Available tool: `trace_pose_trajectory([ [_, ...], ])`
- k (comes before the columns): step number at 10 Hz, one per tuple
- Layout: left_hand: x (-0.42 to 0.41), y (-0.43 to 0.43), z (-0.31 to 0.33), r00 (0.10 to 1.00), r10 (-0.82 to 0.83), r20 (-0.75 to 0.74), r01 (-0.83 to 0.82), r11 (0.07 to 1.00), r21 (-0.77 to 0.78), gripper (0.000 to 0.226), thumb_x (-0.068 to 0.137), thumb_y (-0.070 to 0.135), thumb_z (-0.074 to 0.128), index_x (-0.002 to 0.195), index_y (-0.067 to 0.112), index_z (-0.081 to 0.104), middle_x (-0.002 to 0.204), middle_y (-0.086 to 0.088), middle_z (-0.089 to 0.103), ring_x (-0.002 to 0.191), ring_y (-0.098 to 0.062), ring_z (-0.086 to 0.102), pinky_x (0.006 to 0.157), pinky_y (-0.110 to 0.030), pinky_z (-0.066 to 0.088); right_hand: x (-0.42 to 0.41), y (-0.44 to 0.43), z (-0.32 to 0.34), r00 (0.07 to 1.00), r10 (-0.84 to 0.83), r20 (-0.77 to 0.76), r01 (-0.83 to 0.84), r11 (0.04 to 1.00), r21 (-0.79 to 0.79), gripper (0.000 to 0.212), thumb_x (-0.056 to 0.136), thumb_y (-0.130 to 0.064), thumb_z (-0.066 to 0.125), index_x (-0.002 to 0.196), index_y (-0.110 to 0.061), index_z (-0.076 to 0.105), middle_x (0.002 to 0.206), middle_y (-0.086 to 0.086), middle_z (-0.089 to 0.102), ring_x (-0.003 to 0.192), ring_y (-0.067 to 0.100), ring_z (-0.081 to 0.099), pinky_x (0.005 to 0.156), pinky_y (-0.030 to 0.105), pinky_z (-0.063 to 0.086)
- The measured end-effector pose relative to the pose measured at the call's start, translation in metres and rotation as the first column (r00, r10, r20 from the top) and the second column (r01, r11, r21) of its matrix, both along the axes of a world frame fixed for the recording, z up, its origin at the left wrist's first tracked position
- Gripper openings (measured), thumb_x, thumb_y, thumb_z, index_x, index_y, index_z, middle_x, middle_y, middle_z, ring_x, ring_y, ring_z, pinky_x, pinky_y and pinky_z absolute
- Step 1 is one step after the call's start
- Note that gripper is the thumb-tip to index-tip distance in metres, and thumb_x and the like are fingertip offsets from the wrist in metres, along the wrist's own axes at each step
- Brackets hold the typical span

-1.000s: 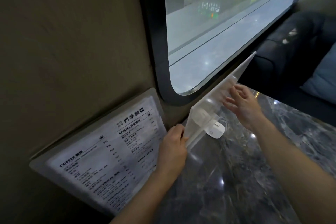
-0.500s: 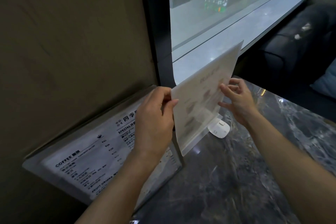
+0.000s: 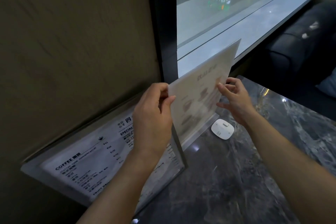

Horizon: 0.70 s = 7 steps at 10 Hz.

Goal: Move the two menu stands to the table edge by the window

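Observation:
A large black-and-white coffee menu stand (image 3: pixel 87 165) leans against the wall at the table's left edge. A smaller clear acrylic menu stand (image 3: pixel 200 94) with pale food pictures stands upright by the window, its base on the marble table (image 3: pixel 236 178). My left hand (image 3: pixel 154 114) pinches its left edge between thumb and fingers. My right hand (image 3: pixel 234 96) touches its right edge with spread fingertips.
A small white rounded device (image 3: pixel 222 129) lies on the table just right of the small stand's base. The window (image 3: pixel 236 14) with a dark frame runs behind. A dark sofa (image 3: pixel 300 45) sits beyond the table at right.
The small stand has been turned from edge-on to facing me and set upright by the window. My left hand moved up to grip its left edge.

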<state>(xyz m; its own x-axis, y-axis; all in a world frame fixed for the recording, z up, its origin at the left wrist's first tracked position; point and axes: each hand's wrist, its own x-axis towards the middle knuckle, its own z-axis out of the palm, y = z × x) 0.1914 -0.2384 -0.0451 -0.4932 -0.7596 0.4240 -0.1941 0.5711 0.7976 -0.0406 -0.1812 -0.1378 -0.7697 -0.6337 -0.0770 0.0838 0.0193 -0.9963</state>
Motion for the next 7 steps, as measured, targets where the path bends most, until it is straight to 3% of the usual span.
trace_pose_trajectory([
  [1, 0.001, 0.001, 0.001, 1.000, 0.004, 0.008, -0.003, 1.000, -0.024, 0.016, 0.087, 0.012, 0.057, 0.100, 0.018, 0.052, 0.095, 0.006, 0.058, 0.092, -0.017, 0.062, 0.075, -0.045, 0.058, -0.001, 0.000, 0.000, 1.000, 0.011, -0.014, -0.011, 1.000, 0.018, 0.028, 0.079, -0.036, 0.065, 0.101, -0.027, 0.051, 0.102, 0.003, 0.058, 0.093, 0.016, 0.061, 0.068, 0.042, 0.056],
  [2, 0.002, 0.002, 0.002, 1.000, 0.003, 0.017, -0.003, 0.999, -0.044, 0.018, 0.087, 0.014, 0.057, 0.102, 0.021, 0.049, 0.095, 0.008, 0.056, 0.092, -0.016, 0.061, 0.073, -0.044, 0.059, 0.001, 0.001, 0.001, 0.999, 0.016, -0.043, -0.015, 0.999, 0.033, 0.034, 0.080, -0.035, 0.064, 0.109, -0.024, 0.049, 0.104, 0.002, 0.057, 0.091, 0.012, 0.061, 0.053, 0.023, 0.053],
  [3, 0.002, 0.003, 0.002, 1.000, 0.014, 0.017, -0.013, 0.998, -0.065, 0.019, 0.087, 0.014, 0.057, 0.102, 0.022, 0.049, 0.092, 0.009, 0.056, 0.089, -0.015, 0.061, 0.072, -0.044, 0.059, 0.002, 0.003, 0.003, 0.996, 0.026, -0.091, -0.020, 0.998, 0.060, 0.039, 0.080, -0.038, 0.063, 0.114, -0.025, 0.049, 0.104, -0.002, 0.057, 0.091, 0.009, 0.059, 0.052, 0.016, 0.048],
  [4, 0.002, 0.003, 0.004, 1.000, 0.017, 0.018, -0.015, 0.997, -0.081, 0.020, 0.086, 0.013, 0.059, 0.102, 0.022, 0.050, 0.088, 0.013, 0.055, 0.086, -0.015, 0.061, 0.073, -0.045, 0.058, 0.002, 0.006, 0.009, 0.987, 0.045, -0.152, -0.031, 0.995, 0.094, 0.045, 0.079, -0.041, 0.063, 0.119, -0.026, 0.048, 0.107, -0.002, 0.058, 0.093, 0.007, 0.057, 0.060, 0.020, 0.043],
  [5, 0.004, 0.004, 0.007, 1.000, 0.004, 0.020, -0.002, 0.996, -0.088, 0.025, 0.085, 0.014, 0.061, 0.107, 0.021, 0.051, 0.097, 0.006, 0.059, 0.089, -0.013, 0.060, 0.075, -0.042, 0.058, 0.000, 0.008, 0.015, 0.978, 0.027, -0.209, -0.004, 0.994, 0.112, 0.056, 0.078, -0.041, 0.064, 0.127, -0.022, 0.044, 0.118, 0.005, 0.055, 0.103, 0.017, 0.056, 0.074, 0.025, 0.044],
  [6, 0.011, 0.007, 0.013, 0.998, 0.023, -0.052, -0.030, 0.990, -0.137, 0.027, 0.086, 0.020, 0.060, 0.109, 0.026, 0.049, 0.098, 0.009, 0.055, 0.090, -0.007, 0.057, 0.079, -0.030, 0.054, 0.005, 0.015, 0.038, 0.961, -0.046, -0.272, 0.082, 0.989, 0.123, 0.066, 0.079, -0.040, 0.064, 0.134, -0.020, 0.035, 0.125, 0.007, 0.047, 0.108, 0.019, 0.049, 0.069, 0.019, 0.043],
  [7, 0.016, 0.011, 0.024, 0.991, 0.043, -0.130, -0.068, 0.979, -0.194, 0.026, 0.086, 0.024, 0.057, 0.111, 0.023, 0.050, 0.101, 0.009, 0.053, 0.093, -0.003, 0.052, 0.079, -0.019, 0.048, 0.007, 0.026, 0.060, 0.923, -0.089, -0.375, 0.129, 0.988, 0.084, 0.065, 0.079, -0.038, 0.064, 0.134, -0.022, 0.035, 0.129, 0.010, 0.047, 0.107, 0.017, 0.048, 0.076, 0.023, 0.042],
])
